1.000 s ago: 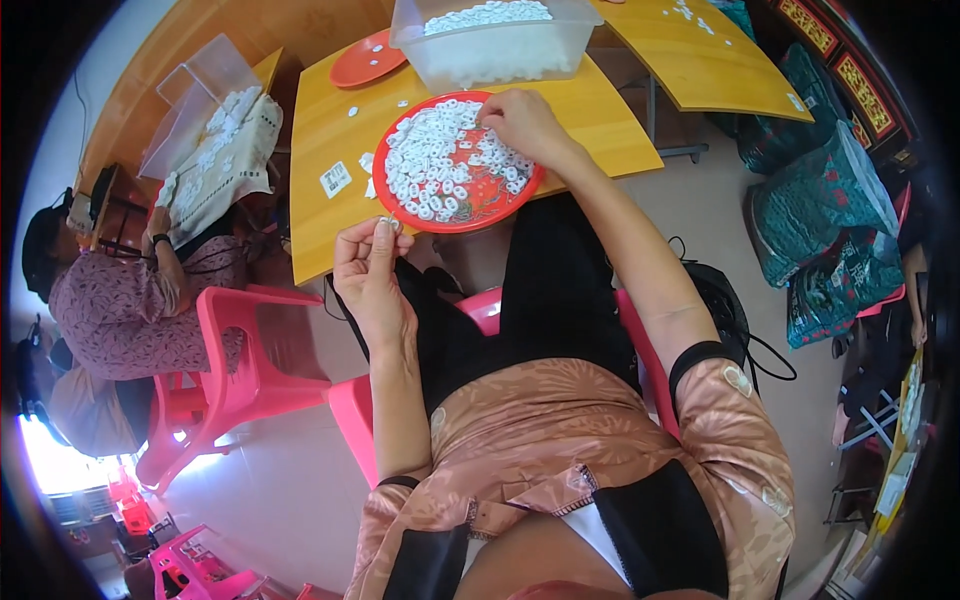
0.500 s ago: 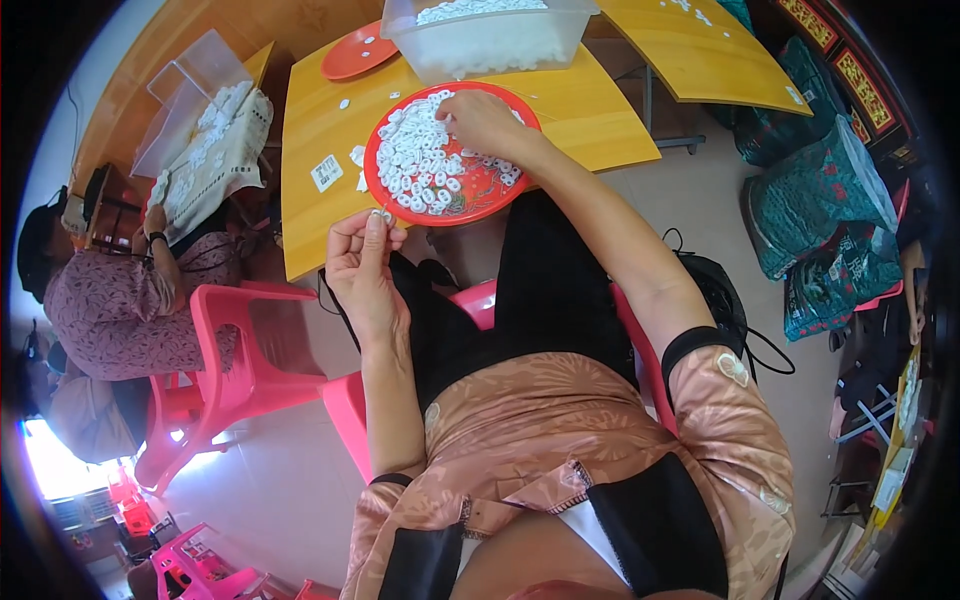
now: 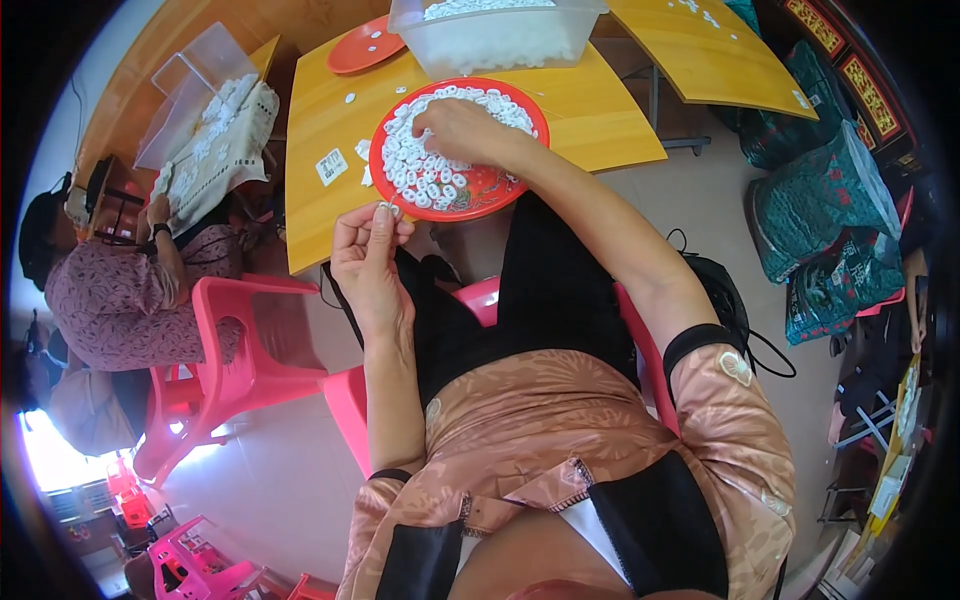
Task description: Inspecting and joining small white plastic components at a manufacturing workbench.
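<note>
A round red tray [image 3: 478, 205] lies at the near edge of the yellow table, holding many small white oval pieces [image 3: 428, 186] with holes in them. My right hand [image 3: 460, 132] is over the tray, its fingers curled down among the pieces; what its fingertips grip, if anything, is hidden. Just off the tray's near left rim, my left hand [image 3: 374, 262] is raised with thumb and forefinger pinched. A small white piece [image 3: 388, 207] sticks out at those fingertips.
Behind the tray stands a translucent bin [image 3: 500, 45] full of white pieces, beside a red plate [image 3: 362, 48]. A paper label [image 3: 330, 167] lies on the table [image 3: 318, 110]. A person [image 3: 130, 290] sits at the left near a pink chair [image 3: 215, 330]. Green sacks [image 3: 820, 205] stand right.
My right hand has shifted left and slightly down within the tray, over other pieces. My left hand stays nearly in place with its pinch. The whole view has tilted slightly.
</note>
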A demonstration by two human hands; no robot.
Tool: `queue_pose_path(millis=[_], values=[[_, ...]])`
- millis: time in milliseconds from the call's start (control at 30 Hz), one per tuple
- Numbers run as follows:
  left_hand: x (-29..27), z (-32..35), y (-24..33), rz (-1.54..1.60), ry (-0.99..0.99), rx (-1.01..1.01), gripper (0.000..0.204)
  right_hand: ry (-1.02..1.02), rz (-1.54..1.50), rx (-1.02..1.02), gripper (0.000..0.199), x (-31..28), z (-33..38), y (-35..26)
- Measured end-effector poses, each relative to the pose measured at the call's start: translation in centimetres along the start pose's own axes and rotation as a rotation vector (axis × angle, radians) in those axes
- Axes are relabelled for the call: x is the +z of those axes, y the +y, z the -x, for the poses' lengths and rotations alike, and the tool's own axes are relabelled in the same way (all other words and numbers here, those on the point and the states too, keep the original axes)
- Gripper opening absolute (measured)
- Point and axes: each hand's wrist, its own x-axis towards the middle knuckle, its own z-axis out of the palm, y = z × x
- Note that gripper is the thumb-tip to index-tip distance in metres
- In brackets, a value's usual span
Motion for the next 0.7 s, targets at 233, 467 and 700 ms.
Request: queue_pose_path(millis=[233, 467, 700], values=[[-1.0, -0.5, 0.1, -0.007, 0.008, 0.016, 0.011, -0.136, 0.122, 0.067, 0.017, 2.3, -0.7, 0.1], [-1.7, -0.4, 0.4, 0.017, -0.017, -0.011, 0.013, -0.222, 0.111, 0.224, 0.019, 2.2, -2.2, -0.7], [-2.1, -0.7, 1.0, 0.04, -0.006, -0.022, 0.014, -0.185, 0.04, 0.221, 0.022, 1.6, -2.4, -0.8]])
